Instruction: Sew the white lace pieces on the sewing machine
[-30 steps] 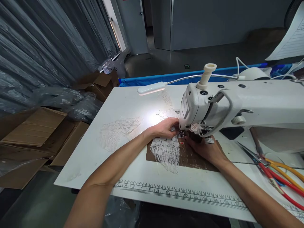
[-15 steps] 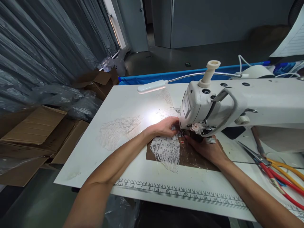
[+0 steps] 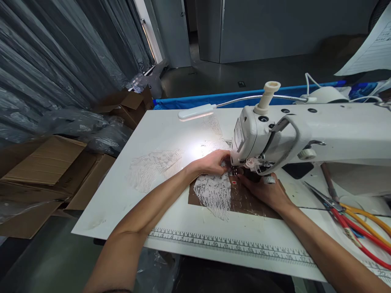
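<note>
White lace (image 3: 214,193) is laid on the brown sheet (image 3: 247,203), at seven o'clock from the sewing machine head (image 3: 248,134), and touched by the left hand (image 3: 214,162); the right hand (image 3: 269,191) is set apart, at five o'clock. Whether either is clamped cannot be told. Likely light, limp and snag-prone, it is best held clear of its fringe (image 3: 220,208).

One bare left hand (image 3: 214,162) and one bare right hand (image 3: 269,193); one white sewing machine (image 3: 336,130); one slim white lamp (image 3: 195,112); probably three patches of pale openwork lace (image 3: 214,195), partly hidden; one orange-handled metal tool (image 3: 366,212); one red-handled metal tool (image 3: 340,219); two brown cardboard boxes (image 3: 45,158); one printed white paper sheet (image 3: 371,49).
</note>
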### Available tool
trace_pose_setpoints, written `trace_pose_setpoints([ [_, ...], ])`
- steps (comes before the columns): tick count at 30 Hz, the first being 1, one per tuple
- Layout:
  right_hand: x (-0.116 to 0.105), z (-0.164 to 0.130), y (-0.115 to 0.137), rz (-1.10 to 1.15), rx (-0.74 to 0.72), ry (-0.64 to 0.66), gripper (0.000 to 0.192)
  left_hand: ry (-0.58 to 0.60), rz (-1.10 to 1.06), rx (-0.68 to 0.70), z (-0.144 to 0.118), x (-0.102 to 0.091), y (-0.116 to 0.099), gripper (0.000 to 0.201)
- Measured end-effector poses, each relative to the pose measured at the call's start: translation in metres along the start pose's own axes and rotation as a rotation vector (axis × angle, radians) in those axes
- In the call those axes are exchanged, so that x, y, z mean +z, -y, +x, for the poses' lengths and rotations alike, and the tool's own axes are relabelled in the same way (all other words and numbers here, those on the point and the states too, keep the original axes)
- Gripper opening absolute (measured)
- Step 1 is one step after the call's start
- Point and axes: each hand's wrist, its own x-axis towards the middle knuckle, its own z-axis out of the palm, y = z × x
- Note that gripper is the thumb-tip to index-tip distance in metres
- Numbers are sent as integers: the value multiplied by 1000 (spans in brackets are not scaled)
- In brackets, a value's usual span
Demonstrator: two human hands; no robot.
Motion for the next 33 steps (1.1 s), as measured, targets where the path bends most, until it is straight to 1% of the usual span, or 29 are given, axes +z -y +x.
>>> trace_pose_setpoints([
  [5, 1, 0, -1, -6, -13, -4, 24, -6, -7, 25, 1, -1, 1, 33],
  [11, 3, -1, -4, -20, -70, -9, 22, 4, -14, 16, 2, -1, 2, 34],
  [19, 0, -1, -1, -10, -15, 7, 25, 1, -12, 3, 2, 0, 2, 33],
  [27, 6, -3, -7, -73, -48, -14, 29, -15, -12, 5, 2, 0, 4, 33],
  [30, 8, -4, -7, -83, -40, -30, 31, -20, 19, 0, 0, 1, 4, 32],
  [33, 8, -4, -7, -68, -35, -38, 30, -48, 56, 22, -4, 2, 2, 34],
])
